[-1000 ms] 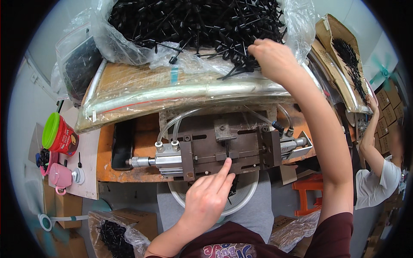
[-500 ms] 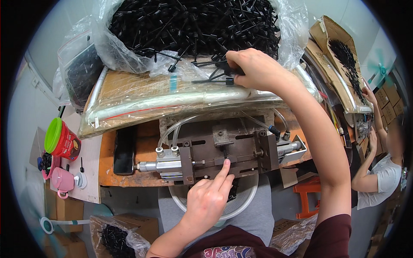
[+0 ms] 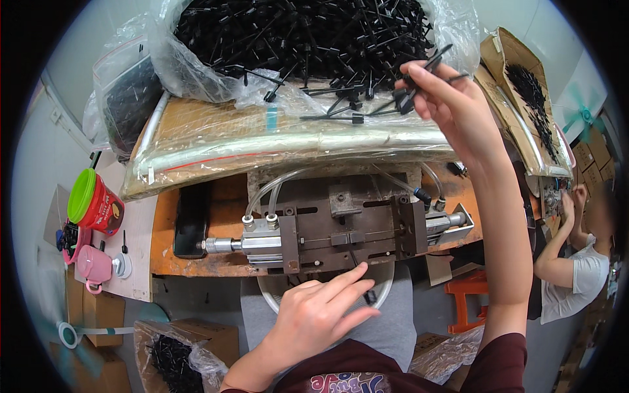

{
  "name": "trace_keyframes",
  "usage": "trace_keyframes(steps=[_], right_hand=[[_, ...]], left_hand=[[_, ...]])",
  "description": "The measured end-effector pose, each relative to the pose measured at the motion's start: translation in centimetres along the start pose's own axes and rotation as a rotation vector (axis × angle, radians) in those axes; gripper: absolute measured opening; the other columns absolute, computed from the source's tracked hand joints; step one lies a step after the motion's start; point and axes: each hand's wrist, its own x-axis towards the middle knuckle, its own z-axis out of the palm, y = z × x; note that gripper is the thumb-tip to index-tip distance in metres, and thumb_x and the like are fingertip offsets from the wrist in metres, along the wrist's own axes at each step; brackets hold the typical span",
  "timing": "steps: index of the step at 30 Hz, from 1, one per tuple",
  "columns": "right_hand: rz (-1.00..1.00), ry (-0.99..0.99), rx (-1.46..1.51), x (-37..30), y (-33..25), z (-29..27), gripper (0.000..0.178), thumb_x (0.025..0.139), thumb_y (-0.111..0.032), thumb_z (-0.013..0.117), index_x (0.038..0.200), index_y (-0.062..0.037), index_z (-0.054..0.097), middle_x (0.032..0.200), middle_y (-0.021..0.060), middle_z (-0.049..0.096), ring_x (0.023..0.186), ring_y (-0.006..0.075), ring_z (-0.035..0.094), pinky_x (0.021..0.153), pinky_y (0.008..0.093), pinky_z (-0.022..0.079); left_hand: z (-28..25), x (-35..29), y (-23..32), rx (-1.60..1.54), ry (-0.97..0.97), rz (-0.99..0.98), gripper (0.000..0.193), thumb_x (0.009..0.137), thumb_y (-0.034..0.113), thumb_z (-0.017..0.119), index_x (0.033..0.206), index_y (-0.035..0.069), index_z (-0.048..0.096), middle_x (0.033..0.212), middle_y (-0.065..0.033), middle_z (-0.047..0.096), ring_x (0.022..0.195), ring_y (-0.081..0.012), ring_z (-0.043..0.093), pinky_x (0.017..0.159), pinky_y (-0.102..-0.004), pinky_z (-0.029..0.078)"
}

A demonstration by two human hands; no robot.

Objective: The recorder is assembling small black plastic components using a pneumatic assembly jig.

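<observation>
My right hand (image 3: 452, 108) is raised at the front right of a big heap of thin-stemmed black plastic pieces (image 3: 295, 46). Several such pieces are pinched between its thumb and fingers. My left hand (image 3: 321, 311) hangs before a dark metal fixture (image 3: 367, 223), fingers stretched out and apart, with nothing gripped. Close to its fingertips, one black piece (image 3: 369, 296) slants down from the fixture's front edge over a white basket (image 3: 386, 288) on my lap. Whether the fingertips touch that piece is hard to tell. Loose pieces (image 3: 357, 118) lie on the plastic-covered ledge below the heap.
Clear air hoses (image 3: 262, 190) run to a silver cylinder (image 3: 261, 245) left of the fixture. A dark phone-like slab (image 3: 190, 226) lies beside it. Farther left stand a red tub (image 3: 101, 203) and a pink cup (image 3: 95, 265). A co-worker (image 3: 576, 275) sits at the far right.
My right hand has lifted away from the ledge to the right, carrying several pieces. My left hand has drawn down off the fixture, its fingers spreading; a black piece now slants below the front edge.
</observation>
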Motion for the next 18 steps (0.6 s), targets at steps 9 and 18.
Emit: trace_keyframes(steps=[9, 18], right_hand=[[0.615, -0.348, 0.209, -12.7, 1.4, 5.5, 0.017, 0.088, -0.01, 0.077, 0.098, 0.0019, 0.071, 0.071, 0.0053, 0.069, 0.054, 0.0074, 0.063, 0.047, 0.0203, 0.049], [0.735, -0.279, 0.33, -16.9, 3.0, 5.1, 0.014, 0.09, -0.004, 0.074, 0.1, 0.0055, 0.07, 0.077, 0.0083, 0.071, 0.06, 0.0107, 0.066, 0.052, 0.0233, 0.052]], left_hand=[[-1.7, 1.1, -0.8, -0.089, 0.38, 0.011, 0.041, 0.071, 0.0, 0.083, 0.111, 0.0, 0.073, 0.112, -0.0158, 0.071, 0.094, -0.0225, 0.07, 0.075, -0.0305, 0.059], [0.5, -0.8, -0.9, -0.281, 0.245, -0.028, 0.032, 0.072, -0.001, 0.08, 0.104, 0.001, 0.076, 0.115, -0.0139, 0.068, 0.096, -0.0248, 0.07, 0.082, -0.0347, 0.06]])
